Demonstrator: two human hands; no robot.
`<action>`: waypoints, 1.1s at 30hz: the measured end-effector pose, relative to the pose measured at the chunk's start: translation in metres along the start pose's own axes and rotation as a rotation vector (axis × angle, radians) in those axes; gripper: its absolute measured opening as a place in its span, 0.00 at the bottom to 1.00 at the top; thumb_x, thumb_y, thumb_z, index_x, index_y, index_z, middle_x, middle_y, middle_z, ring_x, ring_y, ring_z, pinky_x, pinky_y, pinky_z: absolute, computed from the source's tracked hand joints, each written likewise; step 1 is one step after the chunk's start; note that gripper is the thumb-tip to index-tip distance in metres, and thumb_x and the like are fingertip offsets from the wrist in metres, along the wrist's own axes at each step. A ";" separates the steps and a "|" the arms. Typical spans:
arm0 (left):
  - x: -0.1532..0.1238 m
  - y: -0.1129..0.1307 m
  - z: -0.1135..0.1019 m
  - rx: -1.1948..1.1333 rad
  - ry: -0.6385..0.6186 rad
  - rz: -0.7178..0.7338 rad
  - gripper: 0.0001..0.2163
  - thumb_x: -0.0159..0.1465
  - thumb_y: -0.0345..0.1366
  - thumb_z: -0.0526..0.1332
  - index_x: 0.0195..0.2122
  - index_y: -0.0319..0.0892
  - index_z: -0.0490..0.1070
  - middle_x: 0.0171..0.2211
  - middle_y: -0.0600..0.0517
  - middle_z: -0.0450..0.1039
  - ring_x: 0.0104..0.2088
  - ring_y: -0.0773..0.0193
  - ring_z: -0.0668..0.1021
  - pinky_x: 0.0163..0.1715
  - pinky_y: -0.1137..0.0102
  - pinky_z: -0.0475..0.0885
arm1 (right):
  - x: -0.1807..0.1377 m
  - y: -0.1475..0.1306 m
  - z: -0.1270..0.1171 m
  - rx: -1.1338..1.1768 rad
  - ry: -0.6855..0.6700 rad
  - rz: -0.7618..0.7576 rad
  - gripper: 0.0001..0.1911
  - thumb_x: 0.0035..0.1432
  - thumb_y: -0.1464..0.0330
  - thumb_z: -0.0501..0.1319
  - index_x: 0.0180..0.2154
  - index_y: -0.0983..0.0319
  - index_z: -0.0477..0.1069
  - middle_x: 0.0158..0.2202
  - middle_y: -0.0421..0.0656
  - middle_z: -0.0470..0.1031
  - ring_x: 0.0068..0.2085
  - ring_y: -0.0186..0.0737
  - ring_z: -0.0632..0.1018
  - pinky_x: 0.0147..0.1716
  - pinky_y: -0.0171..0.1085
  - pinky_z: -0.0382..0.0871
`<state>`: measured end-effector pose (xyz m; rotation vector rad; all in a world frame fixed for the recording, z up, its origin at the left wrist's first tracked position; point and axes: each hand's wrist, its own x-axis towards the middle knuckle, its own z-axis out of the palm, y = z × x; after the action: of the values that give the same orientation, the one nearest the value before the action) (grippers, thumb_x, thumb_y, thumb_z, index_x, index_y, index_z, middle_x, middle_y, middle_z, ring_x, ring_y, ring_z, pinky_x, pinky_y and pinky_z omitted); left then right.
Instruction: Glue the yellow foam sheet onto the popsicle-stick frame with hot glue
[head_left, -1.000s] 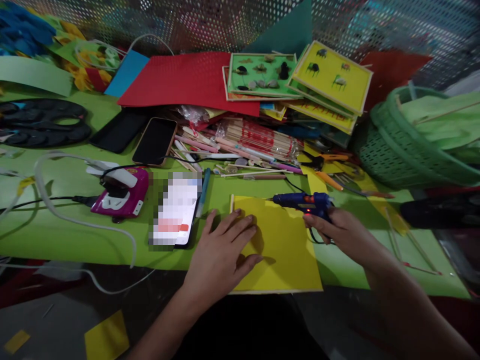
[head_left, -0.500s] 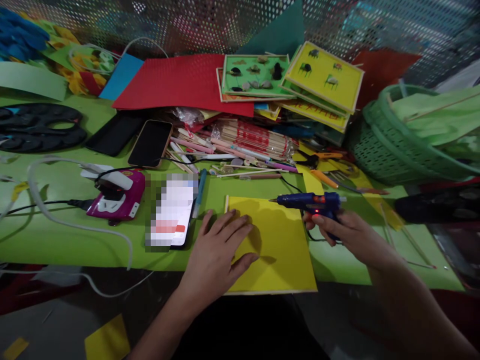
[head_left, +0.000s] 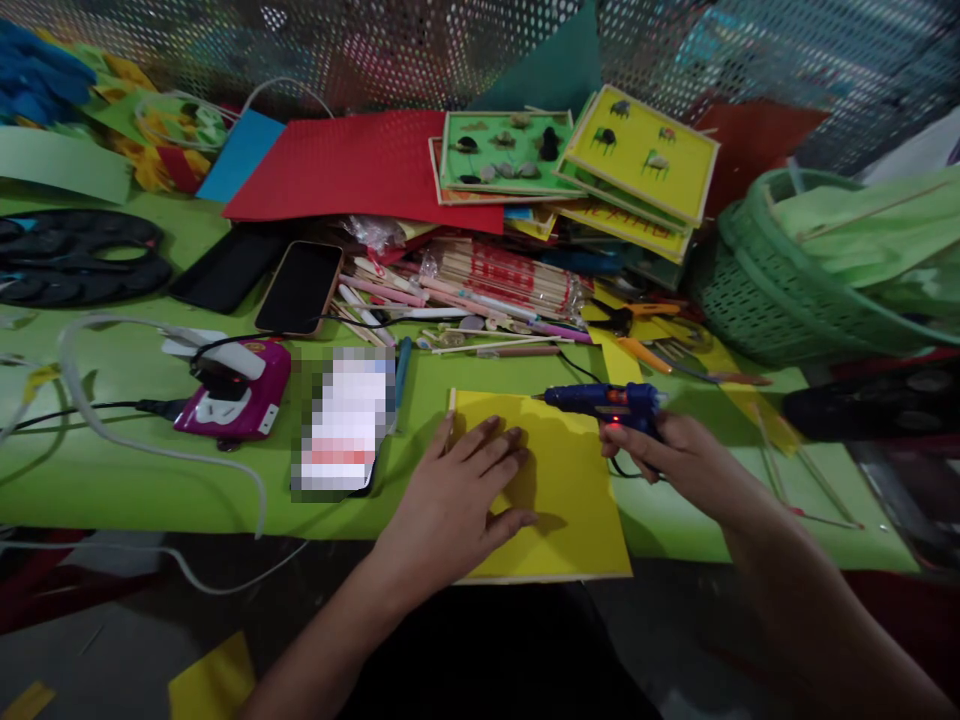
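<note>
Left hand point(head_left: 457, 505): flat, palm down, fingers spread wide on the left half of the yellow board, gripping nothing.
Right hand point(head_left: 679, 460): closed around the handle of the glue gun, just off the right edge of the yellow board.
Glue gun point(head_left: 604, 400): blue, held level, nozzle pointing left over the top right corner of the yellow board; small red light on its body, dark cord looping below the grip.
Yellow board point(head_left: 562, 490): square sheet with a thin pale wooden border, lying flat at the near edge of the table, its lower side reaching past that edge.
Table point(head_left: 135, 470): covered in bright green sheet.
Lit phone point(head_left: 341, 420): screen blurred, face up just left of the yellow board, near the table's front edge.
Dark phones point(head_left: 300, 287): 2, side by side, further back toward the left, screens off.
Pink charger block point(head_left: 236, 395): left of the lit phone, with black and white cables running off toward the left edge.
Sticks and pens point(head_left: 480, 290): loose heap across the middle of the table, behind the yellow board.
Red sheet point(head_left: 367, 165): large, toward the back edge, partly under the framed panels.
Framed panels point(head_left: 577, 160): green and yellow, stacked at the back, small dark figures stuck on them.
Green basket point(head_left: 772, 290): at the right edge, holding pale green sheets.
Scissors point(head_left: 637, 325): orange handles, between the heap and the basket.
</note>
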<state>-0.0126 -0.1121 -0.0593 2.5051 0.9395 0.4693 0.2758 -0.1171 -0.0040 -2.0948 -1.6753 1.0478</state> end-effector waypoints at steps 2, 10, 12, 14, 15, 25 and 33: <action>0.000 -0.001 0.000 -0.011 0.002 -0.006 0.24 0.72 0.53 0.55 0.64 0.48 0.68 0.67 0.50 0.68 0.70 0.53 0.65 0.72 0.46 0.48 | 0.001 0.000 0.000 -0.020 0.009 0.000 0.31 0.57 0.39 0.58 0.28 0.60 0.76 0.16 0.37 0.65 0.20 0.36 0.68 0.20 0.36 0.62; -0.001 -0.001 0.000 -0.044 -0.013 -0.021 0.23 0.72 0.52 0.55 0.64 0.50 0.67 0.67 0.52 0.67 0.70 0.54 0.64 0.72 0.45 0.48 | 0.007 -0.011 0.008 -0.036 -0.010 -0.044 0.30 0.58 0.39 0.58 0.26 0.59 0.72 0.16 0.38 0.66 0.19 0.35 0.67 0.19 0.36 0.59; -0.001 -0.001 0.000 -0.051 -0.020 -0.022 0.22 0.72 0.51 0.56 0.64 0.50 0.67 0.68 0.53 0.67 0.70 0.55 0.64 0.72 0.45 0.48 | 0.008 -0.014 0.009 -0.028 -0.020 -0.045 0.30 0.58 0.39 0.58 0.25 0.59 0.70 0.17 0.38 0.66 0.20 0.35 0.67 0.20 0.36 0.59; -0.001 -0.001 0.000 -0.055 -0.022 -0.023 0.22 0.72 0.51 0.56 0.64 0.50 0.66 0.68 0.53 0.66 0.71 0.55 0.63 0.72 0.45 0.49 | 0.007 -0.013 0.008 -0.037 -0.026 -0.039 0.30 0.58 0.39 0.58 0.24 0.58 0.68 0.16 0.38 0.65 0.20 0.35 0.67 0.20 0.37 0.59; -0.001 -0.001 0.000 -0.055 -0.020 -0.023 0.22 0.72 0.51 0.56 0.65 0.50 0.66 0.68 0.53 0.66 0.71 0.55 0.63 0.72 0.45 0.49 | 0.006 -0.012 0.007 -0.043 -0.026 -0.029 0.30 0.58 0.39 0.57 0.24 0.58 0.68 0.16 0.38 0.65 0.20 0.35 0.66 0.20 0.37 0.59; -0.002 -0.002 0.001 -0.058 -0.017 -0.021 0.23 0.73 0.52 0.54 0.64 0.51 0.66 0.68 0.53 0.66 0.71 0.55 0.63 0.72 0.46 0.47 | 0.003 0.001 0.005 -0.089 0.001 0.022 0.32 0.57 0.37 0.56 0.21 0.58 0.67 0.16 0.39 0.65 0.20 0.37 0.68 0.21 0.38 0.58; -0.001 -0.002 0.001 -0.050 -0.019 -0.016 0.22 0.73 0.52 0.54 0.64 0.50 0.67 0.68 0.52 0.66 0.70 0.54 0.64 0.73 0.47 0.47 | 0.004 0.003 0.006 -0.049 0.015 -0.003 0.33 0.56 0.36 0.56 0.23 0.58 0.68 0.15 0.38 0.65 0.19 0.36 0.67 0.20 0.37 0.57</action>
<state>-0.0146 -0.1116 -0.0611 2.4514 0.9290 0.4569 0.2741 -0.1161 -0.0116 -2.1246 -1.7127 0.9978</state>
